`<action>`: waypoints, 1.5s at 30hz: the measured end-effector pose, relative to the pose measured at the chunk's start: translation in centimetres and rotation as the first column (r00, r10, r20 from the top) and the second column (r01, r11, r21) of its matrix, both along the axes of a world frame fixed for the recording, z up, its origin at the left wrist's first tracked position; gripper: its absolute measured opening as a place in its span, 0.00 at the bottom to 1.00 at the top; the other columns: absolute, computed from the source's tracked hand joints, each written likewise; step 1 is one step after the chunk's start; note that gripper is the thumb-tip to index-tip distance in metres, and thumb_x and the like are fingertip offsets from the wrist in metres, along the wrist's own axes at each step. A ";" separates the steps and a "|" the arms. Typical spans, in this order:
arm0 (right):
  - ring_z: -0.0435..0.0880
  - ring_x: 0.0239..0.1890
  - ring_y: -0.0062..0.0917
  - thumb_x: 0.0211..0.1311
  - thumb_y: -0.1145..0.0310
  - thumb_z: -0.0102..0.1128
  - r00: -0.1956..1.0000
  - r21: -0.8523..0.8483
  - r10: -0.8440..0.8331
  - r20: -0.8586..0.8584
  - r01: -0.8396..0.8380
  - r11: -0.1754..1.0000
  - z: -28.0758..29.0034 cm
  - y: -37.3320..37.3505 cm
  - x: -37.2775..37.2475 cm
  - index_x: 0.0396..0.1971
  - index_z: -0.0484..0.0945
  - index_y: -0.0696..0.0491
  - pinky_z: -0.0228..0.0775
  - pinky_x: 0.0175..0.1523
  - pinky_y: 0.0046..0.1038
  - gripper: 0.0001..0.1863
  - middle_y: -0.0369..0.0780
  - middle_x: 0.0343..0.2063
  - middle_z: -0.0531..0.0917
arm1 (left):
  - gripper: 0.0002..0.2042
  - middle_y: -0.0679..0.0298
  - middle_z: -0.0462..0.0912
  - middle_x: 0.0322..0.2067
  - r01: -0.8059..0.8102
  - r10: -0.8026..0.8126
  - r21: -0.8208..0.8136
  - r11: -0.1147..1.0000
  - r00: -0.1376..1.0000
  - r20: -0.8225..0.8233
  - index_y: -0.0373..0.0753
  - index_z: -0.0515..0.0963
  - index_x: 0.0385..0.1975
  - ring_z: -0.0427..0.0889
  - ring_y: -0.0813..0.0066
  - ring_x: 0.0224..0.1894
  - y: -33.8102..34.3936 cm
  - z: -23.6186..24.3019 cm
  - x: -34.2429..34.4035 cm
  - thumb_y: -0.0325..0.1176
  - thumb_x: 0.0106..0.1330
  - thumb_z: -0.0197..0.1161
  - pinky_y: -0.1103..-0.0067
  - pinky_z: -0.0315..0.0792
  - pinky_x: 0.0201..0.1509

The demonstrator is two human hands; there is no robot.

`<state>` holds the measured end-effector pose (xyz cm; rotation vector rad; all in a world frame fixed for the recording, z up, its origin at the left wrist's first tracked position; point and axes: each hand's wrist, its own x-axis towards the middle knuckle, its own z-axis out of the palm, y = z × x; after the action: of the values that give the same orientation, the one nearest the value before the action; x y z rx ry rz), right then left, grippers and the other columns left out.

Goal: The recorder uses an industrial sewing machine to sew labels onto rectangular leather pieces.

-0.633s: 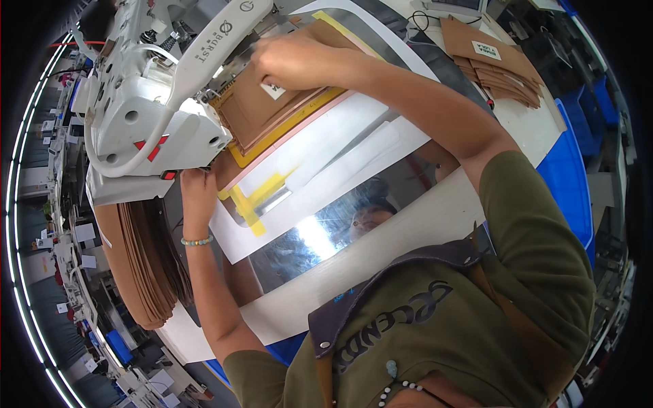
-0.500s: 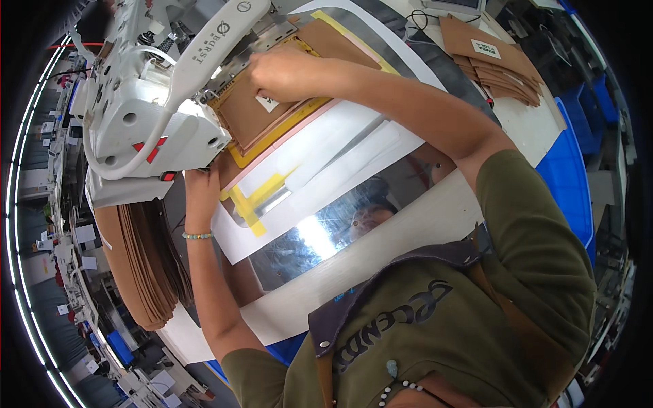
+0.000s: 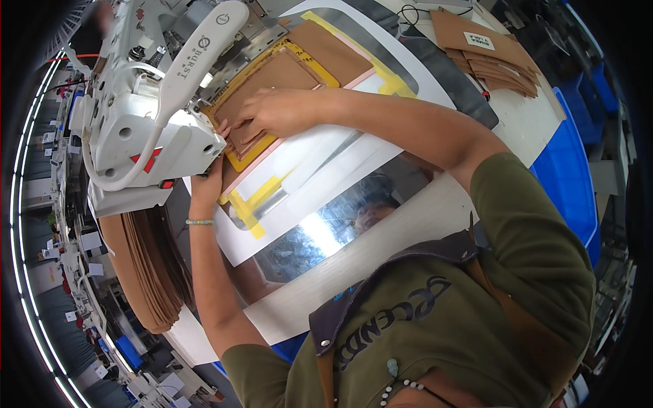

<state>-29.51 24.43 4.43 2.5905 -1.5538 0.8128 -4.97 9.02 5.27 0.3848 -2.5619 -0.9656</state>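
Observation:
My right hand (image 3: 275, 112) lies over a brown panel (image 3: 279, 75) inside a yellow frame (image 3: 320, 73), fingers apart and slightly bent toward the white sewing machine (image 3: 122, 163). Below the machine's head, my left hand (image 3: 207, 178) is at the frame's lower left; its fingers are largely hidden, so I cannot tell their grip. Beneath the frame are a pink strip (image 3: 238, 177) and a white sheet (image 3: 306, 177) with yellow tape (image 3: 248, 214).
A stack of brown pieces (image 3: 483, 54) lies at the upper right, another (image 3: 139, 268) at the lower left. A blue tray (image 3: 564, 177) sits on the right, beside the table's edge. A shiny metal plate (image 3: 320, 238) lies along the near side.
My right hand has moved down and left toward the machine head, exposing the upper panel and frame; the small white label is now out of sight. My left hand shifted slightly right.

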 end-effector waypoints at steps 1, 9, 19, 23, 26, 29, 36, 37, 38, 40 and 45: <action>0.77 0.68 0.38 0.65 0.75 0.61 1.000 0.036 0.012 -0.012 -0.012 0.999 0.6 0.2 0.3 0.58 0.89 0.42 0.69 0.72 0.44 0.23 0.41 0.64 0.82 | 0.18 0.54 0.85 0.63 -0.098 0.096 -0.040 0.994 0.994 -0.044 0.35 0.82 0.63 0.81 0.59 0.67 -2.6 -2.5 1.9 0.22 0.74 0.63 0.67 0.69 0.74; 0.75 0.70 0.37 0.65 0.76 0.59 0.998 0.094 0.050 -0.037 -0.047 0.994 -0.4 -0.2 -0.5 0.59 0.89 0.37 0.68 0.72 0.44 0.26 0.40 0.64 0.81 | 0.19 0.55 0.83 0.67 0.048 -0.068 -0.237 0.970 0.995 -0.078 0.38 0.80 0.66 0.78 0.60 0.71 -1.7 -1.4 -1.3 0.23 0.76 0.62 0.67 0.66 0.78; 0.75 0.69 0.35 0.67 0.77 0.56 0.995 0.037 0.097 0.002 -0.097 0.995 0.1 -1.0 0.7 0.59 0.90 0.32 0.69 0.71 0.43 0.28 0.39 0.64 0.82 | 0.21 0.61 0.80 0.70 -0.039 0.094 -0.548 0.836 0.993 0.073 0.40 0.78 0.70 0.74 0.66 0.75 -0.2 0.8 -0.4 0.25 0.80 0.57 0.70 0.63 0.80; 0.77 0.68 0.35 0.67 0.77 0.56 0.998 0.031 0.059 -0.006 -0.059 0.998 -0.2 -0.6 0.4 0.59 0.90 0.32 0.69 0.71 0.43 0.27 0.39 0.64 0.82 | 0.21 0.57 0.83 0.66 0.012 -0.005 -0.353 0.936 1.000 0.020 0.37 0.80 0.66 0.79 0.62 0.70 -3.2 -0.9 0.9 0.23 0.74 0.64 0.68 0.70 0.74; 0.77 0.67 0.35 0.68 0.76 0.56 0.994 -0.009 0.105 -0.019 -0.105 0.994 0.3 -2.0 2.2 0.59 0.90 0.34 0.69 0.71 0.43 0.27 0.39 0.63 0.83 | 0.21 0.55 0.85 0.62 -0.063 0.078 -0.370 0.927 0.997 0.026 0.35 0.81 0.63 0.82 0.62 0.66 -8.7 -5.8 8.2 0.25 0.70 0.69 0.68 0.74 0.70; 0.78 0.67 0.36 0.67 0.77 0.56 0.999 0.037 0.036 -0.011 -0.035 0.999 -0.3 -1.2 0.6 0.58 0.90 0.36 0.68 0.71 0.43 0.26 0.39 0.63 0.83 | 0.21 0.56 0.82 0.65 -0.064 0.134 -0.363 0.930 0.976 0.170 0.35 0.78 0.66 0.77 0.64 0.69 -8.4 -5.4 5.0 0.25 0.73 0.65 0.70 0.72 0.72; 0.77 0.67 0.38 0.64 0.79 0.57 0.995 0.006 0.097 0.012 -0.097 0.995 0.1 -2.4 1.3 0.58 0.90 0.38 0.68 0.72 0.44 0.27 0.41 0.64 0.82 | 0.25 0.58 0.73 0.74 0.157 -0.019 0.705 0.691 0.980 -0.199 0.32 0.69 0.72 0.80 0.71 0.64 -8.1 -2.5 1.2 0.27 0.77 0.62 0.75 0.76 0.71; 0.77 0.68 0.38 0.64 0.79 0.57 0.994 0.033 0.108 0.012 -0.108 0.994 0.2 -2.4 1.5 0.58 0.90 0.38 0.68 0.72 0.44 0.28 0.41 0.64 0.82 | 0.25 0.58 0.73 0.74 0.156 -0.016 0.704 0.693 0.979 -0.201 0.32 0.69 0.72 0.80 0.71 0.64 -8.0 -2.6 1.4 0.27 0.77 0.62 0.75 0.76 0.71; 0.77 0.68 0.38 0.63 0.79 0.57 0.994 0.063 0.108 0.013 -0.108 0.992 0.0 -2.4 1.3 0.58 0.90 0.38 0.68 0.72 0.44 0.28 0.42 0.64 0.82 | 0.24 0.57 0.75 0.73 0.177 0.006 0.743 0.645 0.972 -0.237 0.34 0.71 0.72 0.80 0.70 0.64 -7.4 -2.5 1.0 0.27 0.77 0.62 0.74 0.76 0.70; 0.78 0.67 0.38 0.63 0.79 0.57 0.996 0.040 0.093 0.015 -0.094 0.995 -0.5 -2.2 0.7 0.58 0.90 0.39 0.68 0.72 0.44 0.27 0.42 0.64 0.83 | 0.24 0.56 0.76 0.72 0.205 0.022 0.779 0.593 0.963 -0.270 0.35 0.73 0.71 0.80 0.69 0.64 -6.5 -2.0 0.3 0.27 0.76 0.63 0.73 0.76 0.70; 0.78 0.67 0.38 0.64 0.77 0.59 0.993 0.007 0.113 0.016 -0.113 0.994 0.8 -1.9 1.2 0.57 0.91 0.39 0.68 0.72 0.44 0.25 0.42 0.63 0.83 | 0.10 0.47 0.89 0.45 -0.050 0.066 -0.625 0.779 0.998 0.003 0.35 0.86 0.48 0.87 0.46 0.50 -6.8 -3.6 3.8 0.29 0.71 0.65 0.62 0.81 0.56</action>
<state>-28.34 22.54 5.24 2.7057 -1.4276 0.8384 -1.12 2.19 1.70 0.2742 -2.6813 -0.0419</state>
